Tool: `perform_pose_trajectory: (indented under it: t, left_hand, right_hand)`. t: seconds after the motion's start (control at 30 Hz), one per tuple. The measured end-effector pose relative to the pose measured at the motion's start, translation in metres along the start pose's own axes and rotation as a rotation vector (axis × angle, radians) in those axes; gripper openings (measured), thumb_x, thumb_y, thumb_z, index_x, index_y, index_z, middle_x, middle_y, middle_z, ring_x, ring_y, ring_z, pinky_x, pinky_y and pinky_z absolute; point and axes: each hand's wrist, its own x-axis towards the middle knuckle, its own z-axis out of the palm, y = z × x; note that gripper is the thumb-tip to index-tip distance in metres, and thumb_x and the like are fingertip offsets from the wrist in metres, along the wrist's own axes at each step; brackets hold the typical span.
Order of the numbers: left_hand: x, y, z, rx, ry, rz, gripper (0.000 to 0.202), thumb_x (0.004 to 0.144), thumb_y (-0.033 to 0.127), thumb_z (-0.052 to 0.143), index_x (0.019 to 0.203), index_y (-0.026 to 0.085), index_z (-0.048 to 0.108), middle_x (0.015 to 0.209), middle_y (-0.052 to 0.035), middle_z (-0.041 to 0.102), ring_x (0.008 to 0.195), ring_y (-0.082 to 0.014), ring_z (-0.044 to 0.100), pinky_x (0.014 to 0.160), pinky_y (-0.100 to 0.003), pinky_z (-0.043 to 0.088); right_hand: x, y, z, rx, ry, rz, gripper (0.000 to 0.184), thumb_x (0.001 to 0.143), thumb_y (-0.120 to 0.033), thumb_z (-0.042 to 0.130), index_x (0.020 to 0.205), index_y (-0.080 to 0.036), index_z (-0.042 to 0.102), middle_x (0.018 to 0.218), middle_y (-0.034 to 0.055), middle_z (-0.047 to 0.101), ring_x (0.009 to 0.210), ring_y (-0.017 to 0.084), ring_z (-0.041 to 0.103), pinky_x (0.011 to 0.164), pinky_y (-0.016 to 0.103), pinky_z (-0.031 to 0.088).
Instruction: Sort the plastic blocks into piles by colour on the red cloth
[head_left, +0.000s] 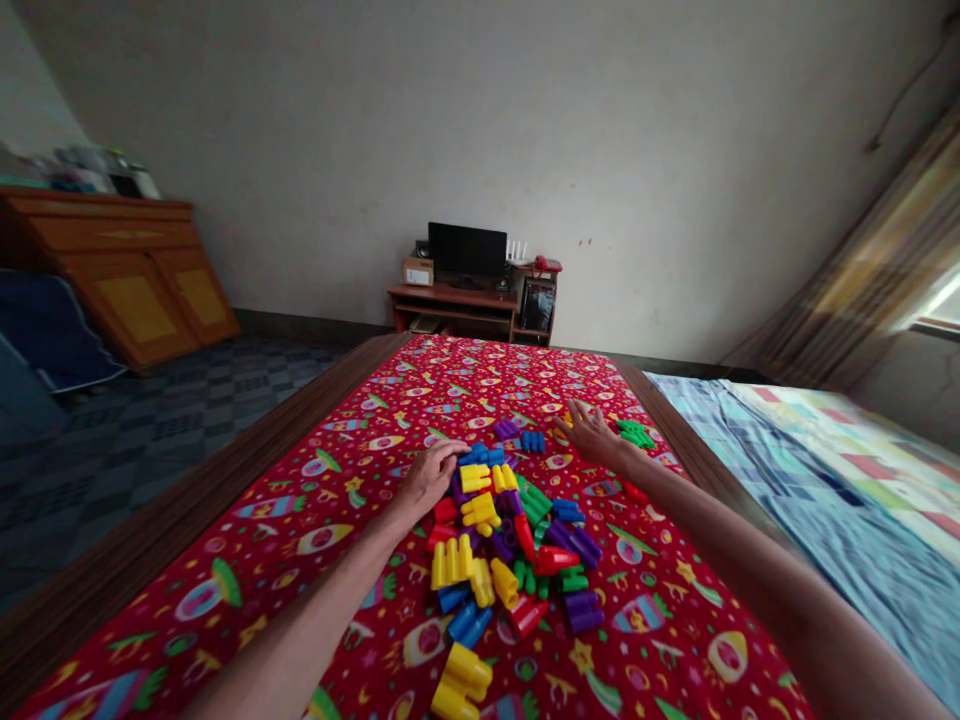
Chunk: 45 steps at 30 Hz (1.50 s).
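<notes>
My left hand [431, 475] is at the far left side of a pile of plastic building blocks. Its fingers stretch toward a blue block [484, 455], with the fingertips at its edge; the underside of the hand is hidden. Farther right, my right hand [590, 436] reaches over the cloth with fingers spread. A yellow block [564, 424] shows partly behind its fingers. Between the hands lie a purple block [506, 430] and another blue block [532, 442]. Yellow blocks [452, 562], red blocks [556, 560], and purple blocks [576, 543] are heaped nearer me.
A red patterned cloth [315, 590] covers the table, whose brown edge [172, 480] shows at left. Green blocks [636, 433] lie right of my right hand. A bed [810, 500] adjoins on the right. Beyond stand a desk with a monitor [467, 250] and a wooden cabinet [135, 280].
</notes>
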Motion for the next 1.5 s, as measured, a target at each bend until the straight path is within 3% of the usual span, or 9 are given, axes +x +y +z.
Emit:
perform_pose_trajectory:
  t: [0.17,0.33,0.57,0.67,0.83,1.03,1.17,1.3,1.5]
  left_hand:
    - [0.000,-0.003,0.000,0.004,-0.015,0.008,0.032,0.085,0.018,0.043,0.096,0.020,0.073,0.107,-0.0081,0.072,0.100,-0.0224,0.064,0.094,-0.040,0.050]
    - [-0.001,-0.002,-0.002,0.008,-0.018,0.011,0.032,0.085,0.019,0.042,0.096,0.019,0.073,0.106,-0.0091,0.072,0.101,-0.0238,0.064,0.094,-0.042,0.050]
    - [-0.001,-0.002,-0.001,0.024,-0.010,0.007,0.033,0.085,0.020,0.042,0.099,0.020,0.072,0.107,-0.0073,0.072,0.100,-0.0229,0.064,0.094,-0.041,0.050]
    - [0.000,-0.002,-0.001,0.017,-0.001,0.003,0.033,0.084,0.021,0.042,0.097,0.021,0.072,0.105,-0.0066,0.072,0.099,-0.0224,0.064,0.094,-0.041,0.050]
    - [0.000,-0.001,-0.002,0.007,-0.008,-0.002,0.033,0.084,0.025,0.042,0.095,0.020,0.073,0.107,-0.0085,0.071,0.099,-0.0235,0.064,0.094,-0.043,0.050]
    - [0.000,-0.001,-0.002,0.009,-0.013,-0.013,0.033,0.084,0.027,0.043,0.096,0.021,0.073,0.106,-0.0074,0.071,0.101,-0.0232,0.062,0.095,-0.042,0.049]
    - [0.001,-0.001,-0.002,0.005,-0.014,-0.009,0.033,0.084,0.027,0.043,0.097,0.021,0.073,0.106,-0.0071,0.071,0.101,-0.0231,0.062,0.096,-0.042,0.048]
    - [0.002,0.000,-0.003,0.004,-0.023,-0.004,0.033,0.084,0.029,0.043,0.094,0.021,0.073,0.101,-0.0072,0.072,0.099,-0.0238,0.063,0.095,-0.043,0.049]
    - [0.003,0.001,-0.004,0.015,-0.027,-0.004,0.033,0.083,0.028,0.042,0.092,0.021,0.073,0.097,-0.0071,0.072,0.099,-0.0239,0.063,0.094,-0.042,0.050]
  right_hand:
    - [0.014,-0.025,-0.009,0.242,0.085,-0.093,0.038,0.090,-0.009,0.043,0.127,-0.010,0.055,0.132,0.0226,0.054,0.122,0.027,0.052,0.100,0.042,0.044]
    - [0.027,-0.049,-0.013,0.387,-0.016,-0.186,0.027,0.091,-0.011,0.049,0.116,-0.012,0.060,0.108,0.0146,0.067,0.093,0.019,0.064,0.079,0.027,0.050]
    - [-0.011,-0.031,-0.024,0.581,0.131,-0.164,0.026,0.087,-0.014,0.055,0.111,-0.014,0.066,0.101,0.0129,0.070,0.094,0.020,0.064,0.080,0.029,0.048]
    - [-0.043,-0.026,-0.032,0.765,0.073,-0.206,0.028,0.087,-0.018,0.057,0.113,-0.016,0.067,0.095,0.0093,0.072,0.082,0.018,0.066,0.073,0.026,0.049]
    - [-0.076,-0.040,-0.041,0.897,-0.054,-0.322,0.039,0.090,-0.033,0.057,0.126,-0.017,0.061,0.115,0.0117,0.069,0.098,0.020,0.065,0.081,0.028,0.050]
    - [-0.081,-0.048,-0.038,0.878,-0.064,-0.218,0.031,0.089,-0.023,0.055,0.118,-0.018,0.064,0.102,0.0076,0.072,0.083,0.016,0.065,0.071,0.023,0.049]
    - [-0.085,-0.043,-0.030,0.780,0.049,-0.164,0.026,0.087,-0.018,0.056,0.112,-0.016,0.065,0.094,0.0073,0.071,0.079,0.015,0.064,0.071,0.024,0.048]
    - [-0.089,-0.036,-0.013,0.692,0.194,-0.116,0.027,0.087,-0.013,0.053,0.113,-0.015,0.062,0.101,0.0107,0.069,0.091,0.019,0.063,0.080,0.029,0.048]
    - [-0.090,-0.039,-0.013,0.789,0.233,-0.097,0.022,0.091,-0.024,0.055,0.110,-0.017,0.063,0.104,0.0117,0.069,0.092,0.019,0.064,0.081,0.031,0.049]
